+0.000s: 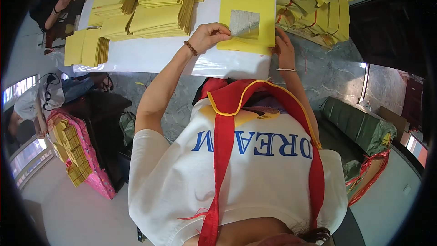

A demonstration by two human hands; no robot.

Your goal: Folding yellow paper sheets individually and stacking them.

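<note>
**Foil square pressed on yellow paper**

A white sheet [150,54] covers the counter [327,70]. On it, a yellow paper stack [248,16] carries a silver foil square [244,23]. Left hand [210,36] fingers pinch the foil's edge; right hand [284,48] lies flat beside the stack.

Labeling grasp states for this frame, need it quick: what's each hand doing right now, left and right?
Left hand: closed, pinching the edge of the silver foil square on the yellow paper sheet.
Right hand: resting on the sheet's right edge; grip cannot be told.
</note>
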